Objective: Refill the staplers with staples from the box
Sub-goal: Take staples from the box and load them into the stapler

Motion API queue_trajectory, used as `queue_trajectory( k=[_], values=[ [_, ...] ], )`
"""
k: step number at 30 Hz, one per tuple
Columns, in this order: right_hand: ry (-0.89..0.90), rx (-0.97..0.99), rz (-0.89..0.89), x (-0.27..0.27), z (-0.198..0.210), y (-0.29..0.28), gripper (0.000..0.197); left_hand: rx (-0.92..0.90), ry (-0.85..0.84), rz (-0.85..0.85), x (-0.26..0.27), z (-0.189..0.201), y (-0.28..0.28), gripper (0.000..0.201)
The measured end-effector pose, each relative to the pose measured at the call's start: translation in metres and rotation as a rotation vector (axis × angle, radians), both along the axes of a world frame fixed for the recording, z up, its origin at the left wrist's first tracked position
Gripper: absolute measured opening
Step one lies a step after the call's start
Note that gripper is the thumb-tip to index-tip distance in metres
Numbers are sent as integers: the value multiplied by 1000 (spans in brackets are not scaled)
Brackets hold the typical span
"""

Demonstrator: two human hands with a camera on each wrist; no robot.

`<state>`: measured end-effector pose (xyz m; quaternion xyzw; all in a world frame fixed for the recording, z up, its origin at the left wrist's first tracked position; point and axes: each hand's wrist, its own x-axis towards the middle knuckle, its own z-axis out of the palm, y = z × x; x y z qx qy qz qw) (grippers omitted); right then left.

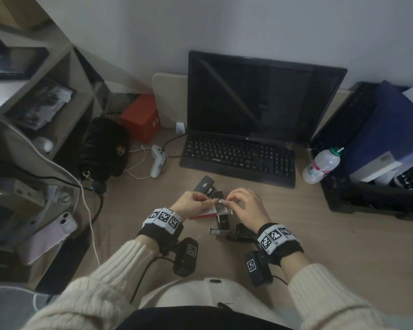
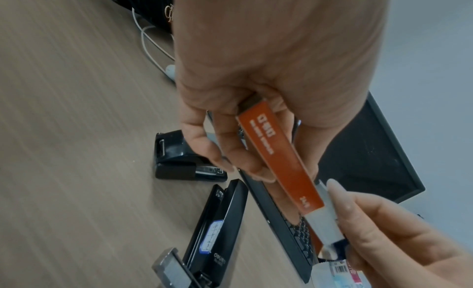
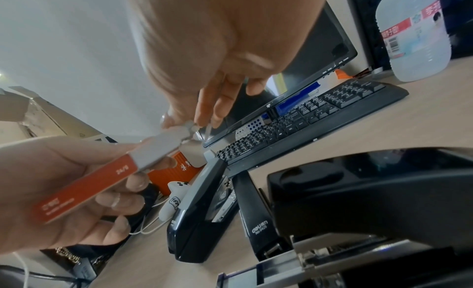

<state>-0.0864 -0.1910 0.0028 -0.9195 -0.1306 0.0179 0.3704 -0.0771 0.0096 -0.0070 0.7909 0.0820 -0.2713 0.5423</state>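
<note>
My left hand [image 1: 200, 202] grips a slim red staple box [image 2: 279, 161] above the desk. A grey inner tray [image 3: 163, 148] sticks out of the box's far end. My right hand [image 1: 231, 201] pinches the small flap at the tip of that tray [image 3: 190, 128]. Three black staplers lie on the desk below my hands: one furthest from me [image 1: 204, 185], one under the box [image 1: 222, 220], and one lying open [image 1: 234, 232] with its metal magazine [image 3: 294, 262] exposed. No loose staples are visible.
A black keyboard [image 1: 239, 158] and monitor [image 1: 255, 96] stand just behind the staplers. At the right are a water bottle [image 1: 320, 165] and a black tray of files [image 1: 377, 186]. A white controller [image 1: 157, 160], cables, a black bag [image 1: 105, 148] and a phone [image 1: 50, 236] lie at the left.
</note>
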Motion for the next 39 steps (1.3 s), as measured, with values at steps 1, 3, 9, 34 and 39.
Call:
queue_trajectory(
  k=[1,3,9,34,39],
  values=[
    [1,17,-8,0,1,0,17,3,7,2,1,-2,0,35],
    [19,44,-31,0,3,-2,16,6,18,10,1,-5,2,35],
    [80,110,-100,-5,3,-3,8,49,10,43,2,-8,3,26],
    [275,297,-172,-11,-5,-5,14,46,-3,27,3,-14,4,36],
    [310,319,-183,-9,-8,-5,9,-10,33,73,4,-14,10,37]
  ],
)
